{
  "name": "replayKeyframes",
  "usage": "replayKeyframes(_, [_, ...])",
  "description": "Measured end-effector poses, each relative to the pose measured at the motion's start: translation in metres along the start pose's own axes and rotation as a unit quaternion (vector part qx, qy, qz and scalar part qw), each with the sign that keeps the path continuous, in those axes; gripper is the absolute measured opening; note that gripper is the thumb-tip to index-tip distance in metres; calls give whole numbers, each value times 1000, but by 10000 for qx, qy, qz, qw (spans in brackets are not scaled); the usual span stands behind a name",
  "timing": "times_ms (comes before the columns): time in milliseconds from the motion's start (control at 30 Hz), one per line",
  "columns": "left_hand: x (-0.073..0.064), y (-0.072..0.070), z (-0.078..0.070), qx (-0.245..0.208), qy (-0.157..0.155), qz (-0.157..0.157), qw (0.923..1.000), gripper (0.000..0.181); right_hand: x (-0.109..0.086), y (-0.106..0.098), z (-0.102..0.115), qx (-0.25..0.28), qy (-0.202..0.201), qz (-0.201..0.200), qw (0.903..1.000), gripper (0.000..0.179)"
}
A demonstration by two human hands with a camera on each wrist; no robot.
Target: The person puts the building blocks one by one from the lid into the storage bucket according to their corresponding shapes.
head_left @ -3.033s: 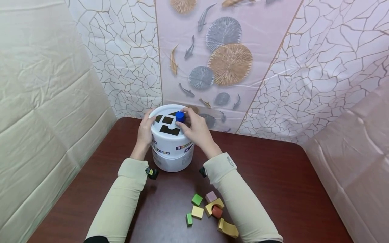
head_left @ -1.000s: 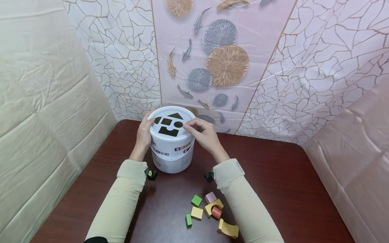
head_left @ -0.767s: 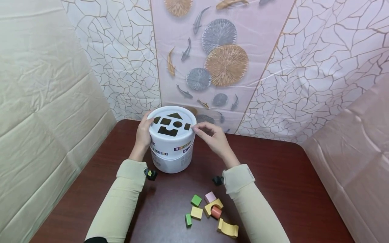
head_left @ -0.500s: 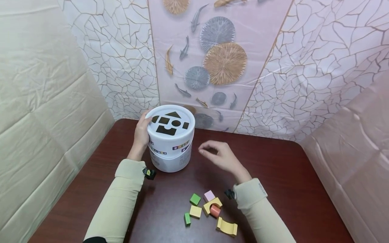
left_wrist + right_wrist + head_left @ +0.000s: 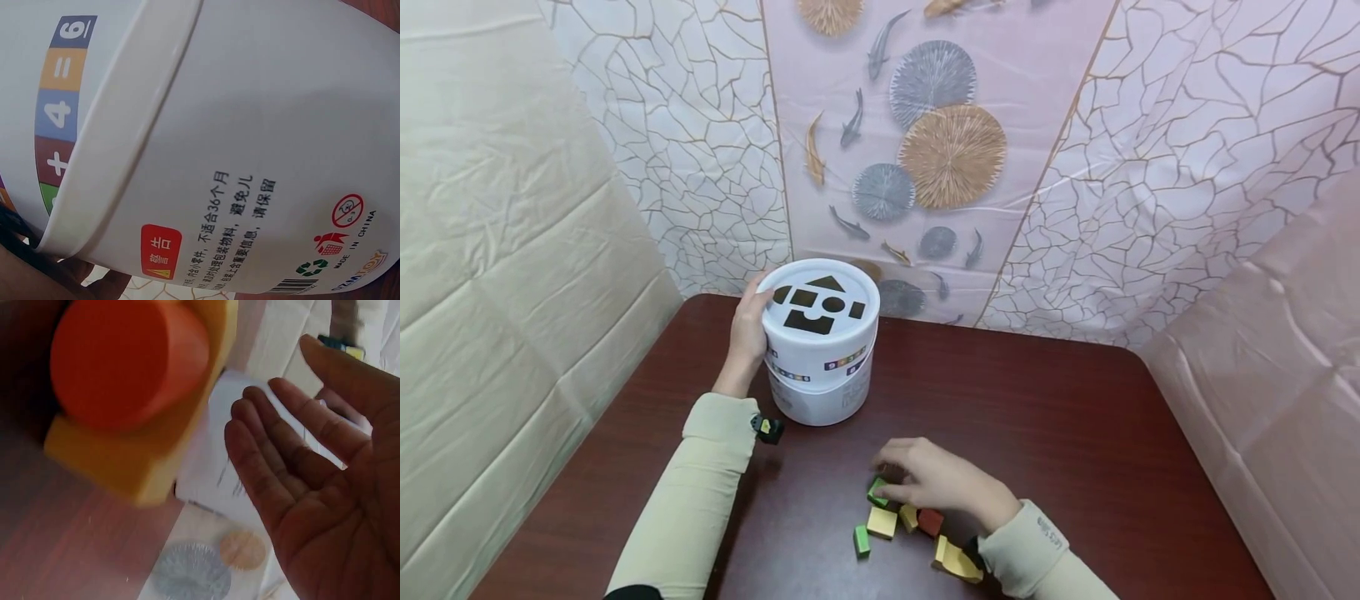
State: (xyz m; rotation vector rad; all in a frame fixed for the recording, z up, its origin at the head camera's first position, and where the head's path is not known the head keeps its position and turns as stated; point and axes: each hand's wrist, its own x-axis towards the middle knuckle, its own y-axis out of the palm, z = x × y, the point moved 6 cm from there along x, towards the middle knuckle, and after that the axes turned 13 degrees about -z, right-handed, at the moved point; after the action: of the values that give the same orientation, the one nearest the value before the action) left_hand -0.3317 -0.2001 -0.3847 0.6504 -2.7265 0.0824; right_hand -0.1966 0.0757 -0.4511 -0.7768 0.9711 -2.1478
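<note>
left hand point(image 5: 748, 332) curls round the side of the white bucket point(image 5: 820, 371); right hand point(image 5: 938, 477) — fingers loose, gripping nothing — hangs at the green block point(image 5: 874, 490). the bucket stands upright, long axis vertical, dark cut-out shapes in its upward-facing lid point(image 5: 850, 292). the block looks boxy, but fingers partly cover it, so its long axis and any touch can't be told. just beside it lies a yellow block point(image 5: 882, 523).
</note>
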Motion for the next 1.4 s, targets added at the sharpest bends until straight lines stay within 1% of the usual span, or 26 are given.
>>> replayKeyframes(67, [0,0,1,-21,-26,-14,10000,51,0,7,3,-73,47,120,9999,23])
replayKeyframes(233, [0,-2,1,-25,-12,-22,10000,51,2,19,7,-516,-126,308,9981,15])
replayKeyframes(333, [0,-1,0,-16,21,32,10000,50,3,23,7,-770,-119,438,9960,14])
replayKeyframes(500, [-1,-1,-2,-27,64,80,9999,49,4,27,6,-1055,-102,544,9929,14])
replayKeyframes(667, [-1,0,-2,51,52,76,9999,49,2,31,1,-1306,-64,518,9901,15])
replayKeyframes(833, [0,0,-1,56,82,53,9999,49,0,34,-4,-1431,-61,528,9883,18])
replayKeyframes(967, [0,0,-1,82,124,32,9999,50,0,32,-6,-1470,134,516,9877,21])
replayKeyframes(1067, [0,0,-1,92,131,20,9999,50,0,29,-9,-1614,329,417,9855,24])
replayKeyframes(1167, [0,-1,-1,122,106,21,9999,51,0,26,-10,-1724,435,310,9836,26])
replayKeyframes(1300, [0,-1,0,142,52,6,9999,50,0,26,-11,-1687,434,276,9843,26])
replayKeyframes(1400, [0,-1,-1,132,73,-2,9999,50,1,26,-12,-1602,385,280,9859,25])
